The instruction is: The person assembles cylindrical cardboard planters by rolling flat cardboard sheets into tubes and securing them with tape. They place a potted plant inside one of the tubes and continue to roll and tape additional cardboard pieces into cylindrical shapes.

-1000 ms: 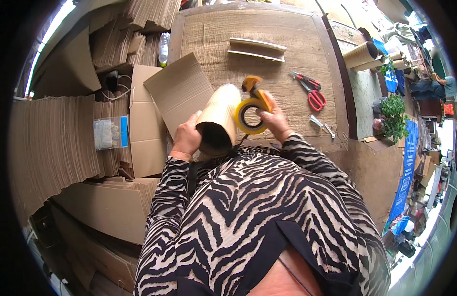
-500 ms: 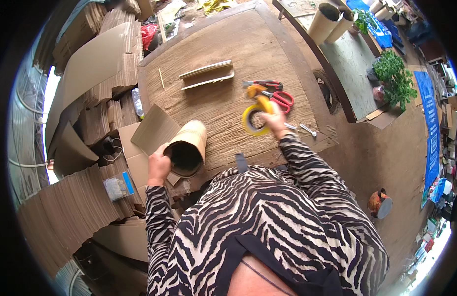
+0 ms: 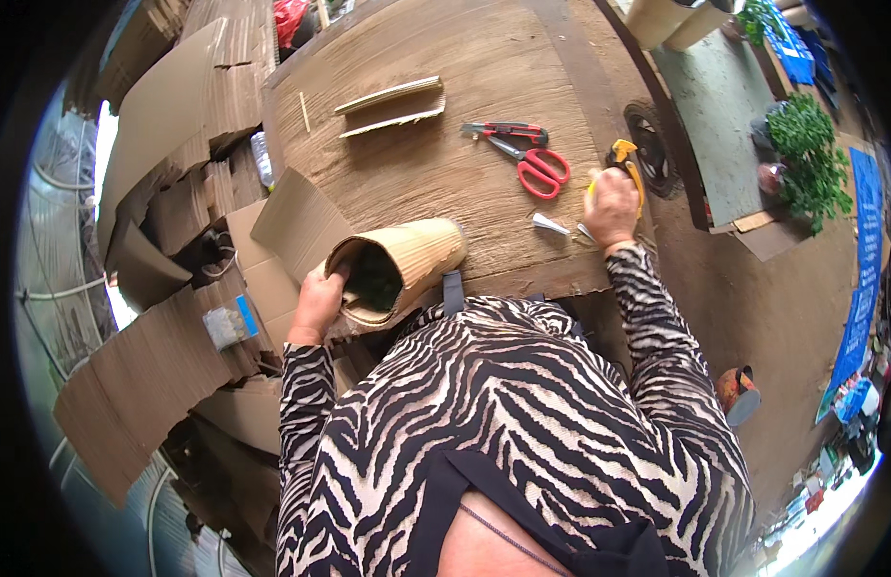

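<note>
My left hand grips the rim of a rolled corrugated cardboard tube. The tube lies on its side at the table's near edge, its open end facing left and toward me. Dark green stuff, perhaps leaves, shows inside. At the table's right edge my right hand is closed around a yellow tape dispenser; my fingers cover most of its tape roll. Left of that hand lie red-handled scissors and a red-and-black utility knife. A small white cone-shaped piece rests nearer me.
A folded cardboard channel and a thin strip lie farther back on the wooden table. Stacked cardboard crowds the left. To the right, a bench bears cardboard tubes and a leafy plant.
My right hand has carried the tape dispenser rightward to the table's edge. The tube has tipped over and turned, its far end swinging right, with my left hand still on its rim.
</note>
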A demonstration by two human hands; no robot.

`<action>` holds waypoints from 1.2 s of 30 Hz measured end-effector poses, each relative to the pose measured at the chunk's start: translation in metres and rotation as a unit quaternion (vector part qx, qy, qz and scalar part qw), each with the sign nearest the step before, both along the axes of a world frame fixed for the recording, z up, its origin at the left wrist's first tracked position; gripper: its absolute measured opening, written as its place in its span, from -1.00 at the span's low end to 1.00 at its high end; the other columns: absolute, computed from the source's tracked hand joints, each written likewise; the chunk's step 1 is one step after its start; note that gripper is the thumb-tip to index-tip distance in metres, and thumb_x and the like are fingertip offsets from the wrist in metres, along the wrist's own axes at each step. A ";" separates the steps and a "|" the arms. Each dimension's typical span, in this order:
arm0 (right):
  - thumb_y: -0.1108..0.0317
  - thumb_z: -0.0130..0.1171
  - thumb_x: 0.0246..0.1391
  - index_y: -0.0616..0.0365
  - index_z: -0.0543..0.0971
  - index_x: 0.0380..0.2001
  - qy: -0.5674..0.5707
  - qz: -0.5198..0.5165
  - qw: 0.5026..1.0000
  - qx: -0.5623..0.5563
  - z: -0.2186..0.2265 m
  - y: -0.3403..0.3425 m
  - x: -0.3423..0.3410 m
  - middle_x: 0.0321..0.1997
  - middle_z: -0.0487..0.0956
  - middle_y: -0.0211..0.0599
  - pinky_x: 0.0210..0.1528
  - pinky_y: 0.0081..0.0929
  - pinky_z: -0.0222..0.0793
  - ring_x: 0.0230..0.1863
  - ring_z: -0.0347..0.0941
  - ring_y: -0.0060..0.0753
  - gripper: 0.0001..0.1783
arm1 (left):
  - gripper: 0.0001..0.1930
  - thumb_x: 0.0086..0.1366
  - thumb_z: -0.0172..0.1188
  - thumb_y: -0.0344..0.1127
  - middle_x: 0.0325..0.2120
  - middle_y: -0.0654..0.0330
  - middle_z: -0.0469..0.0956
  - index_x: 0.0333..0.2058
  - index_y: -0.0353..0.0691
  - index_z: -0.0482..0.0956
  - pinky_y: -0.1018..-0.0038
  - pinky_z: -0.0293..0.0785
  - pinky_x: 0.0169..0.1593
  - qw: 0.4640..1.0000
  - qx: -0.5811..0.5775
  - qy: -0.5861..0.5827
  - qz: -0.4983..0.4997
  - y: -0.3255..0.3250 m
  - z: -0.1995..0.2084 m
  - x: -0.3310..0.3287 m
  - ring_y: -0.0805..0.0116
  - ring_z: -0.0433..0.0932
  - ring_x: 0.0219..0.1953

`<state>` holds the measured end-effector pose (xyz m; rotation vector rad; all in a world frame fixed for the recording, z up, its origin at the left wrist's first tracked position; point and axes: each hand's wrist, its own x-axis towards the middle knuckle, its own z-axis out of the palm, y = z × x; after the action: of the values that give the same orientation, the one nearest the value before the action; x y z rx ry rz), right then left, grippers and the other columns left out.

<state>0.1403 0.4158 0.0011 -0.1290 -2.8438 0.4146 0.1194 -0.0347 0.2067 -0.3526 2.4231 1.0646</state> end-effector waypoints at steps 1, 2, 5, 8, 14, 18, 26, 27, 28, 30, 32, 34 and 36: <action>0.22 0.29 -0.07 -0.10 0.55 -0.12 -0.020 0.078 0.995 -0.053 -0.004 -0.021 0.004 -0.13 0.51 -0.33 -0.10 -0.22 0.38 -0.10 0.45 -0.19 -0.63 | -0.66 0.34 0.05 -0.27 -0.17 0.02 0.67 -0.02 -0.34 0.58 0.35 0.46 0.03 1.000 -0.015 0.001 -0.022 0.002 0.004 -0.003 0.24 0.61 -0.10; 0.23 0.27 -0.06 -0.09 0.55 -0.17 -0.089 0.101 0.989 -0.058 -0.006 -0.043 0.015 -0.16 0.51 -0.36 -0.11 -0.23 0.38 -0.10 0.45 -0.21 -0.68 | -0.66 0.36 0.06 -0.23 -0.17 0.01 0.67 -0.02 -0.33 0.58 0.35 0.46 0.03 0.999 -0.042 -0.013 -0.015 0.007 0.010 -0.001 0.21 0.61 -0.10; 0.23 0.25 -0.03 -0.06 0.55 -0.25 -0.208 0.100 0.973 -0.001 -0.050 -0.076 0.032 -0.22 0.48 -0.37 -0.15 -0.21 0.39 -0.11 0.46 -0.20 -0.77 | -0.62 0.40 0.07 -0.12 -0.15 0.00 0.65 0.00 -0.29 0.57 0.34 0.46 0.04 0.997 -0.066 0.019 -0.046 0.007 0.008 0.001 0.14 0.61 -0.08; 0.21 0.22 0.05 -0.05 0.58 -0.31 -0.224 0.043 0.970 -0.088 -0.055 -0.082 0.025 -0.26 0.56 -0.30 -0.14 -0.17 0.41 -0.13 0.52 -0.17 -0.85 | -0.56 0.39 0.11 -0.10 -0.05 -0.03 0.61 0.11 -0.25 0.48 0.30 0.46 0.08 0.994 -0.071 0.050 -0.059 -0.002 0.001 0.010 0.09 0.59 -0.01; 0.36 0.18 0.22 0.19 0.61 -0.06 -0.262 0.125 0.633 -0.718 0.079 -0.093 -0.031 -0.29 0.59 -0.50 -0.20 -0.59 0.41 -0.28 0.48 -0.63 -0.75 | -0.34 0.28 0.26 -0.20 0.08 -0.18 0.47 0.28 -0.28 0.24 0.19 0.37 0.21 0.962 -0.138 0.203 -0.122 0.004 0.003 0.008 -0.13 0.44 0.15; 0.43 0.16 0.24 0.24 0.57 -0.11 -0.234 0.219 0.623 -0.714 0.166 -0.115 -0.042 -0.33 0.55 -0.50 -0.27 -0.68 0.38 -0.34 0.43 -0.68 -0.81 | -0.37 0.16 0.39 -0.33 0.01 -0.08 0.51 0.18 -0.31 0.38 0.30 0.45 0.12 0.913 -0.045 0.353 -0.199 0.040 0.044 -0.012 0.06 0.51 0.06; 0.39 0.20 0.24 0.29 0.57 -0.10 -0.245 0.247 0.618 -0.706 0.240 -0.170 -0.008 -0.27 0.59 -0.45 -0.20 -0.66 0.43 -0.28 0.47 -0.67 -0.77 | -0.85 0.31 0.25 -0.47 -0.33 0.26 0.61 -0.16 -0.34 0.60 0.65 0.52 -0.20 0.924 0.308 0.165 -0.155 0.063 0.066 -0.001 0.60 0.55 -0.30; 0.40 0.19 0.24 0.31 0.55 -0.07 -0.253 0.237 0.636 -0.689 0.249 -0.173 0.001 -0.25 0.59 -0.43 -0.18 -0.66 0.43 -0.25 0.47 -0.68 -0.75 | -0.88 0.32 0.24 -0.46 -0.36 0.28 0.60 -0.19 -0.34 0.60 0.66 0.50 -0.26 0.933 0.287 0.158 -0.150 0.057 0.066 0.003 0.62 0.53 -0.34; 0.40 0.21 0.23 0.32 0.56 -0.04 -0.241 0.247 0.647 -0.680 0.253 -0.175 0.008 -0.20 0.62 -0.40 -0.17 -0.64 0.46 -0.23 0.50 -0.66 -0.72 | -0.89 0.33 0.23 -0.45 -0.38 0.29 0.59 -0.20 -0.34 0.60 0.67 0.48 -0.28 0.932 0.287 0.160 -0.151 0.053 0.065 0.007 0.62 0.51 -0.37; 0.37 0.23 0.22 0.32 0.58 -0.06 -0.241 0.229 0.660 -0.674 0.254 -0.183 0.019 -0.24 0.62 -0.41 -0.20 -0.64 0.45 -0.27 0.49 -0.67 -0.72 | -0.91 0.35 0.22 -0.45 -0.41 0.32 0.56 -0.23 -0.34 0.59 0.67 0.44 -0.34 0.932 0.287 0.161 -0.153 0.045 0.061 0.011 0.64 0.47 -0.41; 0.33 0.24 0.23 0.33 0.60 -0.08 -0.254 0.214 0.675 -0.659 0.254 -0.184 0.023 -0.28 0.63 -0.41 -0.26 -0.64 0.45 -0.31 0.49 -0.68 -0.70 | -0.91 0.35 0.22 -0.45 -0.43 0.33 0.54 -0.22 -0.34 0.58 0.66 0.43 -0.34 0.914 0.304 0.195 -0.187 0.042 0.057 0.015 0.64 0.44 -0.43; 0.29 0.22 0.23 0.31 0.61 -0.11 -0.257 0.166 0.633 -0.711 0.251 -0.186 0.028 -0.30 0.62 -0.43 -0.28 -0.63 0.45 -0.31 0.50 -0.66 -0.70 | -0.87 0.34 0.22 -0.45 -0.43 0.32 0.53 -0.16 -0.34 0.55 0.65 0.43 -0.34 0.898 0.310 0.232 -0.211 0.040 0.057 0.020 0.63 0.44 -0.43; 0.23 0.19 0.24 0.28 0.61 -0.14 -0.276 0.129 0.556 -0.774 0.245 -0.187 0.033 -0.30 0.62 -0.39 -0.25 -0.53 0.51 -0.31 0.54 -0.56 -0.69 | -0.77 0.34 0.22 -0.46 -0.42 0.31 0.53 -0.05 -0.32 0.53 0.64 0.45 -0.32 0.883 0.308 0.273 -0.226 0.039 0.057 0.023 0.62 0.46 -0.40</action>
<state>0.1737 0.2291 0.2464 -0.1503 -1.7923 3.1715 0.1427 0.0043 0.2642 0.7818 2.2345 1.7708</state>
